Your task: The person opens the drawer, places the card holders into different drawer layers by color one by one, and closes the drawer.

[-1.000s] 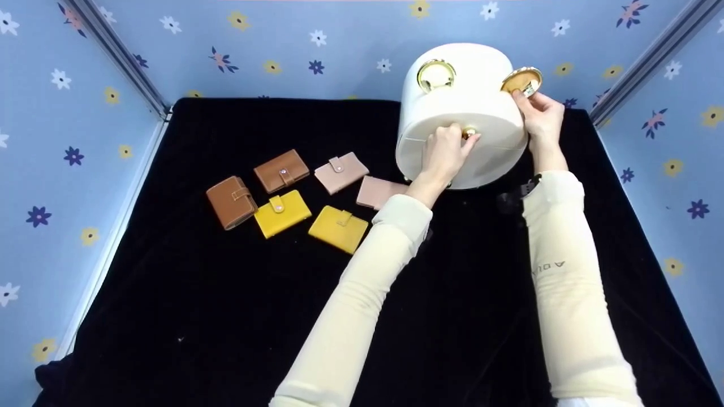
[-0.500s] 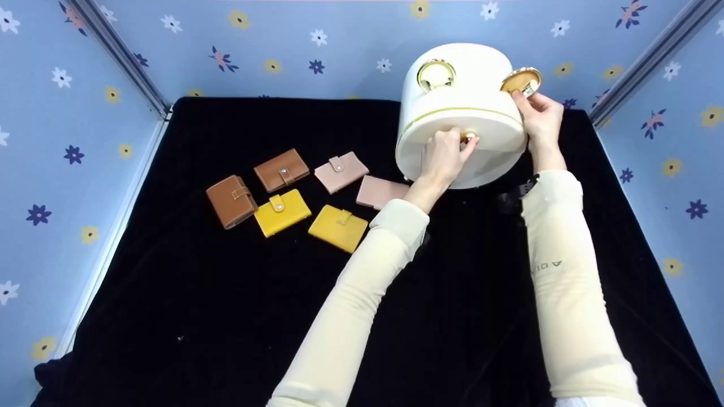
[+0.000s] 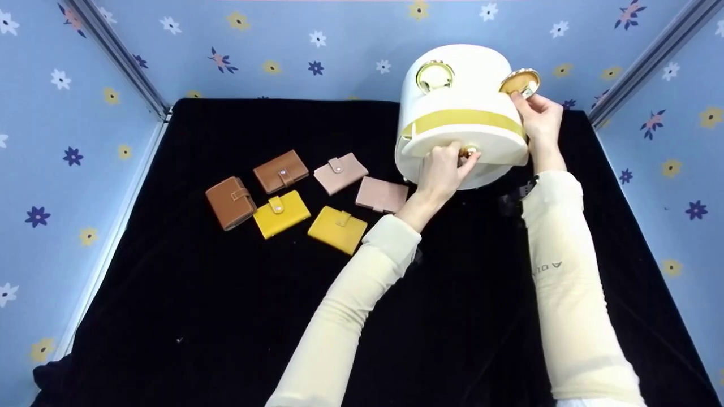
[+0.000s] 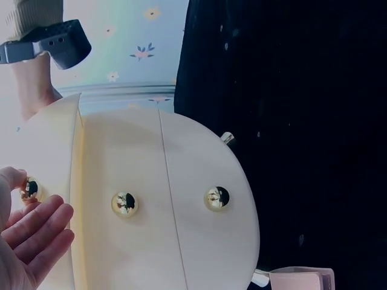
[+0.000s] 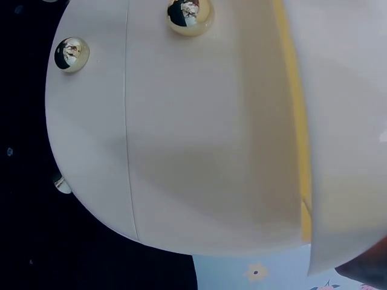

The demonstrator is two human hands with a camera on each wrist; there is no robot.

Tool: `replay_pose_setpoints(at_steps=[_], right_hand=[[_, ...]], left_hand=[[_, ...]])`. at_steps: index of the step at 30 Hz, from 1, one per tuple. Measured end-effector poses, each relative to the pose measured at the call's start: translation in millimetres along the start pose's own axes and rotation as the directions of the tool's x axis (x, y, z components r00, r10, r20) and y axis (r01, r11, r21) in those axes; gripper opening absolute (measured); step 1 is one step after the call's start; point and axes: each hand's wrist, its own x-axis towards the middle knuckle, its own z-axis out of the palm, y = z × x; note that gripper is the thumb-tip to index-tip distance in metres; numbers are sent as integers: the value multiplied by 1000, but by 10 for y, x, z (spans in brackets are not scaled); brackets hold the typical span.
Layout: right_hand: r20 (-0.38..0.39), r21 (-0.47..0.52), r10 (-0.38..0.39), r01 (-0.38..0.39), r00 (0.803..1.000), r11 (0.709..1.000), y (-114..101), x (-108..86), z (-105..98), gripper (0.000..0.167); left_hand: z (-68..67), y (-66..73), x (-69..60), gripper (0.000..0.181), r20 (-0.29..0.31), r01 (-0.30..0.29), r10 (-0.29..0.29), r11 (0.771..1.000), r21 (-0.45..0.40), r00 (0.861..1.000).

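A white rounded box [image 3: 461,73] with drawers stands at the back right. My left hand [image 3: 440,170] pinches the gold knob [image 3: 468,151] of its top drawer [image 3: 498,141], which is pulled partly out and shows a yellow inner edge [image 3: 466,118]. In the left wrist view, that hand's thumb and fingers [image 4: 39,226] lie about the knob. On the box's right side, my right hand [image 3: 542,118] grips a gold-rimmed round ear [image 3: 520,82]. A matching ear [image 3: 435,76] rises at the left. Two lower drawers with gold knobs [image 4: 124,204] are closed.
Left of the box lie card wallets on black cloth [image 3: 226,305]: two brown [image 3: 281,170], two yellow [image 3: 281,213] and two pink [image 3: 341,173]. One pink wallet [image 3: 382,194] is close to the box and my left wrist. Flowered blue walls [image 3: 350,51] enclose the back and sides.
The top drawer has slid out toward me with my left hand on its knob, and its yellow inner edge has come into view. My right hand has stayed on the ear.
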Motion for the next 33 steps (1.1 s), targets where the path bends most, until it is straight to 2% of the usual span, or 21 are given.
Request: replay_pose_setpoints(at_steps=[10,28,33], right_hand=[[0,16,-25,25,1000,1000,4,-13,11,11],[0,4,-30,30,1000,1000,30,-4,-4,15],[-3,-16,-48,48,999,999,30,4,3,14]], left_hand=[[-28,13,-176,32,-41,-75,73,996,-47,996],[-67,61,-413,27,-98,-129,119,987,-97,988],[-72,69,-454,28,-115,-146,137,987,-73,984]])
